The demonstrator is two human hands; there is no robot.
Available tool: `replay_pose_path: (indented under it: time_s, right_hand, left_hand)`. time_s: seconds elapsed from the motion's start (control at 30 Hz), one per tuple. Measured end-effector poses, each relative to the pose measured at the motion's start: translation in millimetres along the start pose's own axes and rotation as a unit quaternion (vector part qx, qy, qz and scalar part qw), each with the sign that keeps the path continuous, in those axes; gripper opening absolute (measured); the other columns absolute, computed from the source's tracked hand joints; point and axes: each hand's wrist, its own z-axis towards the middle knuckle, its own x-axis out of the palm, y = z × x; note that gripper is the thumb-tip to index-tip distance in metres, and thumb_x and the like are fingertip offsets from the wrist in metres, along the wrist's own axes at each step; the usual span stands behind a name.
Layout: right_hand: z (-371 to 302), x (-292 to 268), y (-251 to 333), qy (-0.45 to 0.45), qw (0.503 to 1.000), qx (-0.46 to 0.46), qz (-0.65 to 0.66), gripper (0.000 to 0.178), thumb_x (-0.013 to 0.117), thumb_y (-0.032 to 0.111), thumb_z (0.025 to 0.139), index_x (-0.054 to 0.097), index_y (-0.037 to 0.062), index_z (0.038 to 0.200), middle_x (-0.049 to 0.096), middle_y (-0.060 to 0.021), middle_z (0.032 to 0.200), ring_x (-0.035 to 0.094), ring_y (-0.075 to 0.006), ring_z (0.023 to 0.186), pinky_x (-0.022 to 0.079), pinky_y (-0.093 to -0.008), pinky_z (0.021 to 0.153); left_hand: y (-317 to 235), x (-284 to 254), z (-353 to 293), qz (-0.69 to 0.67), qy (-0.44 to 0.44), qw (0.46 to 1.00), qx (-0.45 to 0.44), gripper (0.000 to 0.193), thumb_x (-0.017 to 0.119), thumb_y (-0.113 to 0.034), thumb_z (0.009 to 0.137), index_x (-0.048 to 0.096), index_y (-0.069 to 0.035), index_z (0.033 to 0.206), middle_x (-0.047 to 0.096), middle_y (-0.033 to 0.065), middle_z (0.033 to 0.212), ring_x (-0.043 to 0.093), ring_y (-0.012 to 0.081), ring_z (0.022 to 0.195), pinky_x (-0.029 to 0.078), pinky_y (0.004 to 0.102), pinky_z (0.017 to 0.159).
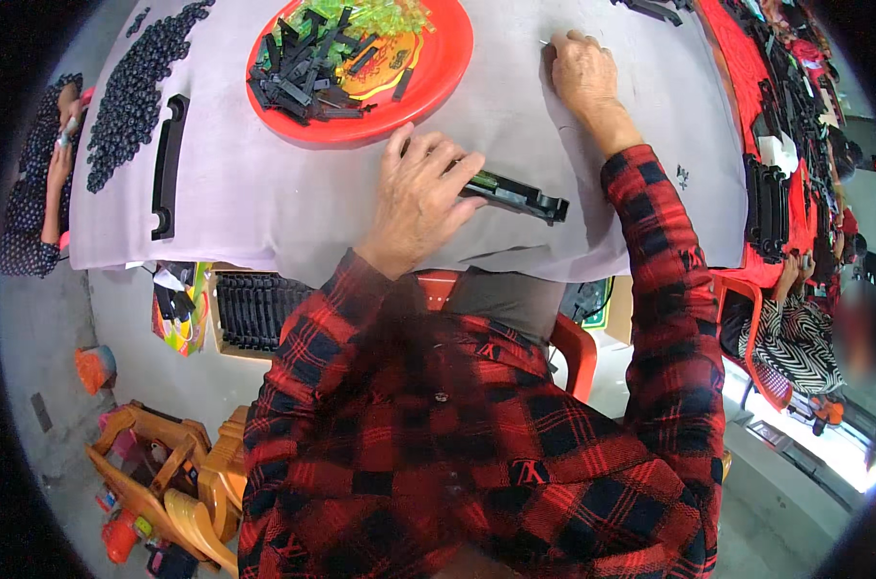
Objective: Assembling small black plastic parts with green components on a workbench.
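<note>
My left hand (418, 198) is closed around one end of a long black plastic holder (517, 196), just above the table near its front edge. The holder's right end sticks out with small rounded notches, and a greenish strip shows along its inside. Farther off to the right, my right hand (584, 72) rests low on the table with its fingers curled together. A tiny pale sliver shows by its fingertips; what they grip is too small to make out. Beyond my left hand sits a red plate (361, 135) with black strips (307, 72) and yellow-green clear pieces (389, 17).
A pile of small black round parts (139, 106) and another black holder (167, 169) lie at the left of the table (264, 212). Small black bits (683, 177) lie at the right. Below are a box of black parts (259, 311) and a red chair (578, 357). Other people sit at both sides.
</note>
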Motion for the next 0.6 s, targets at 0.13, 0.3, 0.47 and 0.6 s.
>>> replay_pose_path:
  time_s: [0.13,0.3,0.47,0.6]
  right_hand:
    - [8,18,-13,-0.086,0.992,-0.063,-0.063,0.019,0.061,0.024,0.093,0.064,0.0093,0.082,0.065,-0.0073,0.076,0.064,-0.0245,0.068,0.051,-0.0385,0.065]
    - [7,38,-46,-0.096,0.992,-0.074,0.045,0.014,0.056,0.017,0.088,0.064,0.0056,0.091,0.065,-0.0101,0.079,0.065,-0.0278,0.075,0.050,-0.0400,0.061]
    - [-12,11,-40,-0.062,0.891,0.102,0.439,0.007,0.054,0.009,0.085,0.061,0.0054,0.084,0.057,-0.0073,0.065,0.051,-0.0216,0.053,0.045,-0.0327,0.053]
    - [-43,-35,-3,0.028,0.422,0.135,0.896,0.015,0.048,0.008,0.090,0.057,0.0061,0.079,0.053,-0.0007,0.063,0.048,-0.0086,0.053,0.040,-0.0238,0.051]
  left_hand:
    - [2,4,-2,-0.003,-0.008,1.000,0.009,0.047,0.080,-0.026,0.071,0.065,-0.010,0.112,0.060,0.0038,0.101,0.056,0.0261,0.104,0.033,0.0518,0.107]
    - [2,7,0,-0.002,-0.013,1.000,0.014,0.047,0.082,-0.026,0.070,0.065,-0.011,0.111,0.061,0.0030,0.100,0.057,0.0250,0.103,0.035,0.0495,0.105]
    - [4,2,2,0.007,-0.016,1.000,0.013,0.044,0.083,-0.025,0.069,0.065,-0.012,0.107,0.059,0.0028,0.096,0.057,0.0248,0.101,0.038,0.0475,0.100]
    - [1,2,5,-0.005,-0.013,1.000,0.022,0.044,0.083,-0.025,0.068,0.065,-0.013,0.107,0.059,0.0031,0.096,0.057,0.0249,0.100,0.038,0.0474,0.100]
